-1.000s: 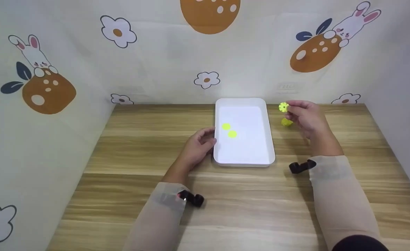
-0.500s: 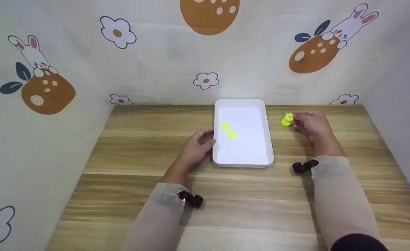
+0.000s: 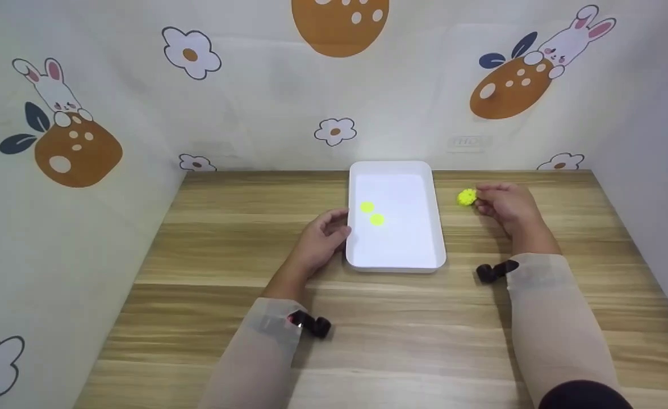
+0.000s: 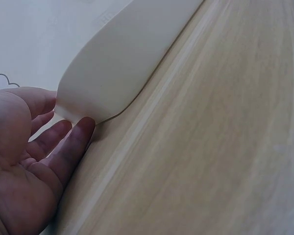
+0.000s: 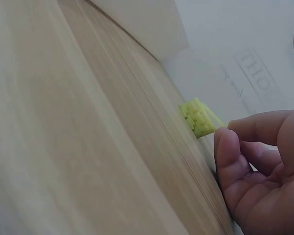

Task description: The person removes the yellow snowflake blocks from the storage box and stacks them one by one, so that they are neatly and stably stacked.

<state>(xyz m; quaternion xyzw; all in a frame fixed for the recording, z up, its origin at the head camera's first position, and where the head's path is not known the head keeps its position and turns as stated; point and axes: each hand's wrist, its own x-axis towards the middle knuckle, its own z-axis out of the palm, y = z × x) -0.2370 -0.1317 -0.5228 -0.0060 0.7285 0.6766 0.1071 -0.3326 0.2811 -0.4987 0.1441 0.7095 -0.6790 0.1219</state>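
Observation:
In the head view my right hand [image 3: 507, 205] pinches a thin yellow notched disc between thumb and forefinger. Under it a short stack of like yellow discs [image 5: 196, 118] stands on the table, and the pinched disc leans tilted against the stack's top in the right wrist view. A white tray [image 3: 408, 250] lies left of the stack. Inside it are two flat yellow discs, one disc [image 3: 367, 207] a little farther back than the other disc [image 3: 377, 219]. My left hand [image 3: 324, 241] rests its loosely bent fingers and thumb against the tray's left wall, also seen in the left wrist view.
The wood-grain table [image 3: 226, 341] reaches back to a pale patterned wall covering [image 3: 266, 108], with more covering on the left and right sides. A small black camera sits on each wrist, the left camera [image 3: 311, 324] and the right camera [image 3: 493, 271].
My right hand has lowered the pinched disc from above the stack down onto it, moving slightly right and nearer. My left hand, the tray and the discs in it stay put.

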